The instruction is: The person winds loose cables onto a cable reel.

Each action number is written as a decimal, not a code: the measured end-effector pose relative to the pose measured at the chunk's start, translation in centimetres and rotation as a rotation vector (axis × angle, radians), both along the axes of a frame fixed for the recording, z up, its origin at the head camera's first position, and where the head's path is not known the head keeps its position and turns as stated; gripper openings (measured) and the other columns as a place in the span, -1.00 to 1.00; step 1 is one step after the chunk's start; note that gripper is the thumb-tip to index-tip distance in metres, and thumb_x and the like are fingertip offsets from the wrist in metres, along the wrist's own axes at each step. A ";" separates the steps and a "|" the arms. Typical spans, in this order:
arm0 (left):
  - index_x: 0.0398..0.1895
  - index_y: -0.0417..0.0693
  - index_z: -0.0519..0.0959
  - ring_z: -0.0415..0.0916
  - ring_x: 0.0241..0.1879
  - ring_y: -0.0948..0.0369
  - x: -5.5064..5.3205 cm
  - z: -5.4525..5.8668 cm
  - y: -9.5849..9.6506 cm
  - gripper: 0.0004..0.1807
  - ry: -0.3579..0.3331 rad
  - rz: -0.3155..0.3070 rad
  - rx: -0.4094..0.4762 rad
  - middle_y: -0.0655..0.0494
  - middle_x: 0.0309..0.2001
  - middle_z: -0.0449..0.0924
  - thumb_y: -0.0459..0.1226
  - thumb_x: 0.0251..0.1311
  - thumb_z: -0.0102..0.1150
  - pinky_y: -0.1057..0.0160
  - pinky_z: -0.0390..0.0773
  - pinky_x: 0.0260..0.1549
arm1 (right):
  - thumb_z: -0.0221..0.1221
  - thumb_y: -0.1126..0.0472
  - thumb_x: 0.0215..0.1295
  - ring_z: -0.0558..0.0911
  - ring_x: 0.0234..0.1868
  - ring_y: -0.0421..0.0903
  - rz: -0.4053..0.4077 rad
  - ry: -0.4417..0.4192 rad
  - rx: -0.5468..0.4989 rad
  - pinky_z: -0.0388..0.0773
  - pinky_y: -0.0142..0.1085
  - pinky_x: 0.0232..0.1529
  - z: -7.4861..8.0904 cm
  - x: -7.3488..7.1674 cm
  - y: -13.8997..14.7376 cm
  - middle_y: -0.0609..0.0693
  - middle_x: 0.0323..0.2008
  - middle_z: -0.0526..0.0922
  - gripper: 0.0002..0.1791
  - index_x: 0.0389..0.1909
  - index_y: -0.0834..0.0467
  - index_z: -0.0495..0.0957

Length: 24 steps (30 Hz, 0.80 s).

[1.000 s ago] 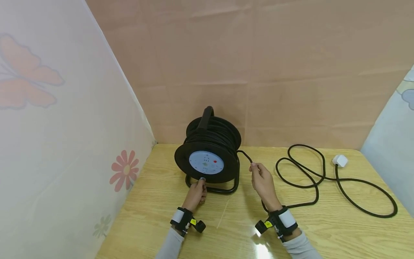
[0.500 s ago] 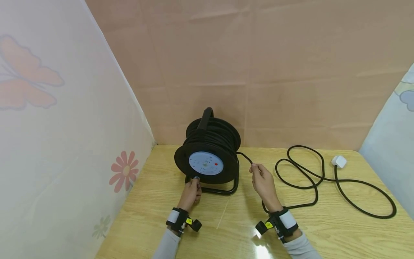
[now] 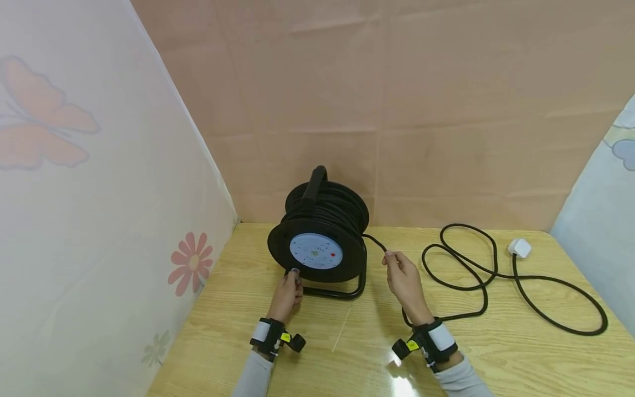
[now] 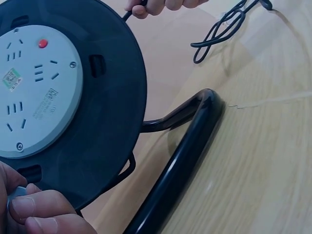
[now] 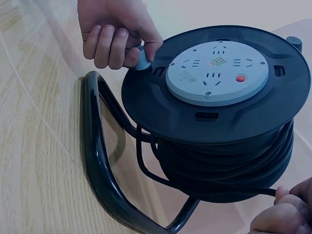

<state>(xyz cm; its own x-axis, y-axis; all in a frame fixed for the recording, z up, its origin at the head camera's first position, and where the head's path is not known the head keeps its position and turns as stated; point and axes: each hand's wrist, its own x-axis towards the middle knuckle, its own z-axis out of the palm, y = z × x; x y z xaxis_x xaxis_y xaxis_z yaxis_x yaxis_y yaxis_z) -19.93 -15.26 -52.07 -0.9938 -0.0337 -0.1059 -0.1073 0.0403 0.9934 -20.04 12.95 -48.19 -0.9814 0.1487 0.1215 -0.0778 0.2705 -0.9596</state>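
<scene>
A black cable reel (image 3: 324, 273) stands on the table, wound thick with black cable (image 5: 229, 165). Its front disc carries a pale socket panel (image 3: 312, 256) with a red button (image 5: 240, 78). At the disc's lower left edge, my left hand (image 3: 286, 298) grips a small grey knob (image 5: 142, 60) between thumb and curled fingers; the fingers partly cover it. To the right of the reel, my right hand (image 3: 405, 281) pinches the loose cable (image 3: 374, 241) where it leaves the windings. In the left wrist view, the fingertips (image 4: 155, 6) of that hand hold the cable at the top.
Loose cable (image 3: 488, 272) lies in loops across the right of the wooden table (image 3: 347, 358), ending in a white plug (image 3: 519, 248). The reel's tubular frame (image 4: 180, 165) rests on the table. A brown sheet (image 3: 421, 138) rises behind, and a patterned wall (image 3: 124, 193) borders the left.
My left hand has moved left and slightly up with the knob. The reel's disc has turned clockwise, its red button shifting down and right. My right hand has stayed in place on the cable.
</scene>
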 end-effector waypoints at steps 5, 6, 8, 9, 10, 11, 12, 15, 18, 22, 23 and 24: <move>-0.47 -0.10 0.21 -0.06 -0.77 0.31 0.0 0.4 -0.5 -0.63 -0.003 0.012 -0.002 0.22 -0.71 0.02 -0.12 0.51 -0.37 0.38 0.01 -0.79 | -0.14 -0.18 0.50 0.20 -0.78 -0.19 0.003 -0.014 0.006 0.16 -0.34 -0.78 0.0 0.0 0.0 -0.03 -0.73 0.26 -0.53 -0.25 0.12 0.49; -0.47 -0.09 0.20 -0.06 -0.77 0.31 0.0 0.5 -0.6 -0.62 -0.002 0.015 -0.003 0.22 -0.71 0.01 -0.11 0.51 -0.37 0.37 0.00 -0.79 | -0.15 -0.20 0.50 0.20 -0.78 -0.19 0.006 -0.017 0.009 0.16 -0.34 -0.78 0.0 0.0 0.0 -0.04 -0.73 0.26 -0.52 -0.23 0.12 0.50; -0.50 -0.08 0.19 -0.06 -0.77 0.31 -0.2 0.6 -0.8 -0.61 0.005 0.021 -0.001 0.23 -0.72 0.01 -0.11 0.51 -0.37 0.37 0.00 -0.79 | -0.15 -0.22 0.49 0.20 -0.78 -0.19 0.008 -0.018 0.013 0.16 -0.35 -0.78 0.0 0.0 0.0 -0.04 -0.74 0.26 -0.50 -0.22 0.12 0.51; -0.51 -0.08 0.19 -0.06 -0.78 0.31 -0.3 0.7 -0.9 -0.61 0.009 0.024 0.007 0.23 -0.72 0.01 -0.11 0.51 -0.36 0.36 0.00 -0.79 | -0.15 -0.22 0.49 0.20 -0.78 -0.20 0.009 -0.018 0.015 0.16 -0.35 -0.78 0.0 0.0 0.0 -0.04 -0.74 0.27 -0.50 -0.21 0.12 0.51; -0.53 -0.08 0.19 -0.06 -0.78 0.31 -0.3 0.8 -0.9 -0.61 0.011 0.030 0.017 0.23 -0.73 0.01 -0.12 0.51 -0.35 0.36 -0.01 -0.79 | -0.15 -0.23 0.48 0.20 -0.78 -0.20 0.013 -0.019 0.018 0.16 -0.35 -0.78 0.0 0.0 0.0 -0.04 -0.74 0.27 -0.50 -0.20 0.11 0.52; -0.54 -0.08 0.18 -0.05 -0.78 0.31 -0.4 0.8 -1.0 -0.60 0.008 0.036 0.024 0.24 -0.73 0.01 -0.11 0.50 -0.34 0.36 0.00 -0.79 | -0.15 -0.23 0.48 0.20 -0.79 -0.21 0.016 -0.021 0.024 0.16 -0.36 -0.77 -0.1 0.0 0.0 -0.05 -0.75 0.27 -0.50 -0.19 0.11 0.53; -0.56 -0.08 0.18 -0.05 -0.78 0.31 -0.4 0.9 -1.1 -0.60 0.008 0.043 0.029 0.24 -0.74 0.01 -0.12 0.49 -0.33 0.36 0.00 -0.80 | -0.15 -0.22 0.48 0.20 -0.79 -0.22 0.018 -0.022 0.029 0.15 -0.36 -0.77 -0.1 -0.1 0.0 -0.06 -0.75 0.27 -0.50 -0.18 0.11 0.53; -0.58 -0.09 0.20 -0.02 -0.79 0.30 -0.4 1.1 -1.3 -0.57 0.000 0.061 0.038 0.23 -0.75 0.04 -0.10 0.49 -0.30 0.35 0.02 -0.80 | -0.13 -0.18 0.50 0.19 -0.80 -0.23 0.028 -0.029 0.045 0.14 -0.37 -0.77 -0.2 -0.1 0.1 -0.07 -0.76 0.27 -0.53 -0.14 0.12 0.55; -0.58 -0.11 0.22 0.03 -0.79 0.30 -0.4 1.4 -1.5 -0.56 -0.009 0.071 0.035 0.23 -0.74 0.07 -0.08 0.49 -0.29 0.35 0.05 -0.79 | -0.12 -0.15 0.51 0.18 -0.80 -0.25 0.032 -0.037 0.060 0.14 -0.37 -0.77 -0.4 -0.2 0.1 -0.07 -0.76 0.27 -0.53 -0.11 0.15 0.55; -0.58 -0.10 0.23 0.05 -0.78 0.31 -0.4 1.8 -1.7 -0.56 -0.013 0.084 0.034 0.23 -0.74 0.09 -0.07 0.47 -0.27 0.36 0.07 -0.78 | -0.12 -0.13 0.51 0.20 -0.79 -0.26 0.035 -0.034 0.075 0.15 -0.37 -0.74 -0.4 -0.3 0.0 -0.07 -0.74 0.28 -0.55 -0.08 0.14 0.57; -0.58 -0.09 0.23 0.04 -0.79 0.31 -0.4 2.0 -1.7 -0.56 -0.014 0.090 0.035 0.23 -0.74 0.09 -0.07 0.46 -0.26 0.36 0.06 -0.78 | -0.12 -0.12 0.51 0.20 -0.78 -0.26 0.037 -0.032 0.079 0.15 -0.37 -0.74 -0.4 -0.3 0.0 -0.07 -0.73 0.28 -0.55 -0.08 0.13 0.57; -0.59 -0.09 0.24 0.04 -0.79 0.31 -0.5 2.1 -1.7 -0.57 -0.014 0.095 0.036 0.23 -0.74 0.09 -0.07 0.46 -0.25 0.36 0.06 -0.79 | -0.11 -0.11 0.52 0.20 -0.78 -0.25 0.040 -0.030 0.079 0.15 -0.36 -0.74 -0.5 -0.4 0.0 -0.07 -0.73 0.28 -0.57 -0.07 0.12 0.57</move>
<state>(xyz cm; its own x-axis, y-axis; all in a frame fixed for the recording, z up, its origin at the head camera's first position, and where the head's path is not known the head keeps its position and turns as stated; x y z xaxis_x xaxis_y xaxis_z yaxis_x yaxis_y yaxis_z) -20.42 -16.98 -50.00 -0.9848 -0.1233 -0.1223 -0.1225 -0.0063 0.9924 -20.40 12.98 -48.65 -0.9897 0.1008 0.1019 -0.0617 0.3423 -0.9376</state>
